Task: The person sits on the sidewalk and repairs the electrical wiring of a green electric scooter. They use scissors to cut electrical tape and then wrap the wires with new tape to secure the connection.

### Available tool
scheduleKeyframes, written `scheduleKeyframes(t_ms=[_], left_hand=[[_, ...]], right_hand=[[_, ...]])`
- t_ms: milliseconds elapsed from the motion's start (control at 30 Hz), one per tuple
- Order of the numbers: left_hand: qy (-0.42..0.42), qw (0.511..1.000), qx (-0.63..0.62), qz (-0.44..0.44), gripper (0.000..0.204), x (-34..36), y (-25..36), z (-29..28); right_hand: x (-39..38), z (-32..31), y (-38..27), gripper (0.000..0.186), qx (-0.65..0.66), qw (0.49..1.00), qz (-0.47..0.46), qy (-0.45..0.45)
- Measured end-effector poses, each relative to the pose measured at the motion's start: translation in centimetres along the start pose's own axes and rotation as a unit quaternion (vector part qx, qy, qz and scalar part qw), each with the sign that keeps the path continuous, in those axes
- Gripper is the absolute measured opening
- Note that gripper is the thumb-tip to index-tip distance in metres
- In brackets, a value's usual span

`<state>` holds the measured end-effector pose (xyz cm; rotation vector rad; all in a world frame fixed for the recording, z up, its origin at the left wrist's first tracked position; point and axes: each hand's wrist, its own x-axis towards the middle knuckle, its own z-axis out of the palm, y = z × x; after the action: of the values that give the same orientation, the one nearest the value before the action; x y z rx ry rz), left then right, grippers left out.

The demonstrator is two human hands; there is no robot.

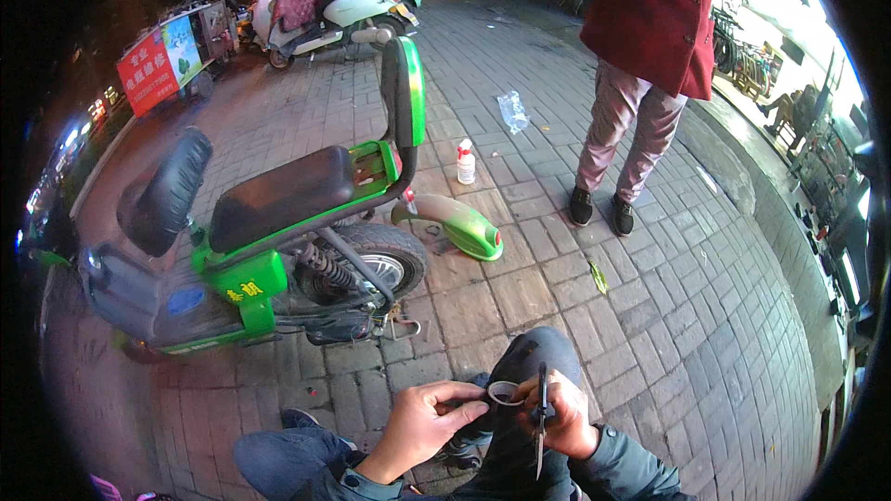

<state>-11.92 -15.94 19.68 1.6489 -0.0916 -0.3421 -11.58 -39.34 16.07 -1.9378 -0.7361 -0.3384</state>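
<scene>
Over my bent knees, my left hand (429, 422) pinches the left side of a small pale ring (504, 393) that looks like a roll of tape. My right hand (566, 416) is closed around a slim dark knife-like tool (540, 450), its pointed end downward. The fingers of the right hand also meet the ring's right side. Whether the tool is a knife or scissors I cannot tell. Ahead to the left stands a green and black electric scooter (278, 199). Its green and white rear fender (459, 225) lies on the paving behind the wheel.
A white bottle with a red top (466, 162) stands beyond the fender. A person in a dark red coat (650, 19) stands ahead on the right. Plastic wrapping (512, 112) and a green wrapper (598, 277) lie on the bricks. A pale scooter (339, 19) is parked farther back.
</scene>
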Motion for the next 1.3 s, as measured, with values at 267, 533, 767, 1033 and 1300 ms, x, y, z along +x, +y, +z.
scheduleKeyframes(t_ms=[267, 533, 767, 1033, 1300], left_hand=[[0.181, 0.971, 0.124, 0.098, 0.012, -0.7, -1.4, -1.4], [0.266, 0.959, 0.069, 0.066, 0.006, -0.6, -4.9, -5.6], [-0.18, 0.899, -0.397, -0.046, 0.045, -2.9, -4.3, -9.6], [-0.177, 0.935, -0.299, -0.076, 0.028, -1.8, -3.2, -8.7], [-0.102, 0.907, -0.407, -0.041, 0.015, -1.6, -3.3, -7.6]], right_hand=[[3.0, 5.0, -0.7, 0.052, -0.108, 0.994, -0.026, -0.005], [5.1, 6.7, -2.2, 0.036, 0.051, 0.99, 0.133, -0.022], [7.2, 3.4, -3.1, 0.012, 0.48, 0.828, 0.274, -0.092], [8.3, 3.9, -2.8, 0.018, 0.379, 0.877, 0.231, -0.182], [7.2, 5.9, -2.5, 0.025, 0.457, 0.836, 0.291, -0.091]])
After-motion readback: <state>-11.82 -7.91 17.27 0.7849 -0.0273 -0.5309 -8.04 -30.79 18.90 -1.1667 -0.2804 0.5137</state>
